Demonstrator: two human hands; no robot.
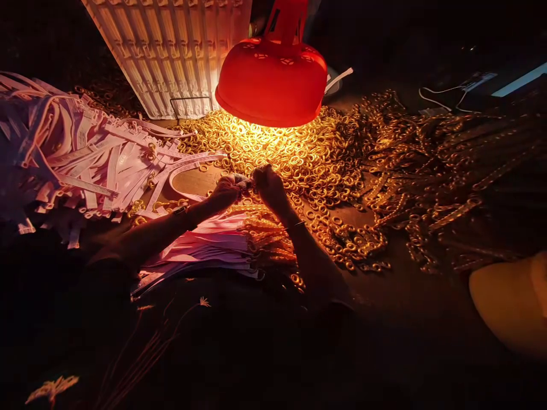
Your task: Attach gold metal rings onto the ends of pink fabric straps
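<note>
left hand (pixel 231 188) + right hand (pixel 265 181): was too dark to tell grips | flat pink fabric straps (pixel 213 245) lay left and near, looked light, floppy, pinchable at ends | round gold rings (pixel 299 156) sat far, probs slippery

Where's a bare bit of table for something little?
Just small spots: table inside the curved pink strap, left of the left hand; and a gap between the gold rings and gold strands. Crowded: beneath the red lamp, where rings heap up.
</note>
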